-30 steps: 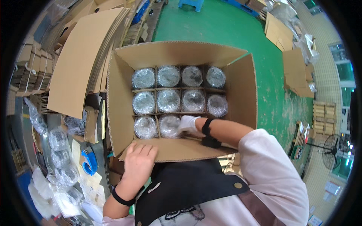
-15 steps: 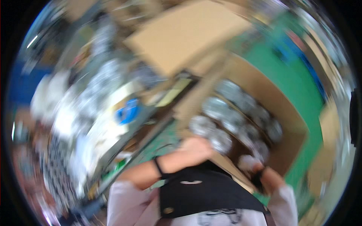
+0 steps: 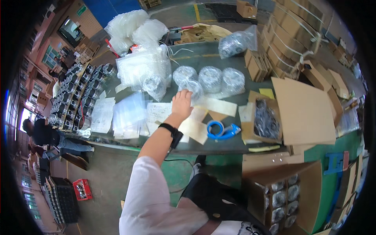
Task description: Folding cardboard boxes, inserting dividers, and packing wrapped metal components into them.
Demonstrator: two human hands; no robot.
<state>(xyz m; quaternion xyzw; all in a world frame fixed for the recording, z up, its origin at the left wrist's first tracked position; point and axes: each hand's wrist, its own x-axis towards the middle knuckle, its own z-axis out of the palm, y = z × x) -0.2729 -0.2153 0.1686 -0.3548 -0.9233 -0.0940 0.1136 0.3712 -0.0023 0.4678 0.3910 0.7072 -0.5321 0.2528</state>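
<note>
Across the cluttered dark workbench (image 3: 219, 58) our left hand (image 3: 182, 103), fingers spread and holding nothing, reaches a bubble-wrapped round metal part (image 3: 194, 89) set within arm's reach; our right hand is unseen.

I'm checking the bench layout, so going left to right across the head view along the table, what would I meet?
Rows of metal parts → white paper sheet → stack of clear plastic bags → left hand → blue tape dispenser → small open box of dark parts → large flat cardboard sheet.
</note>
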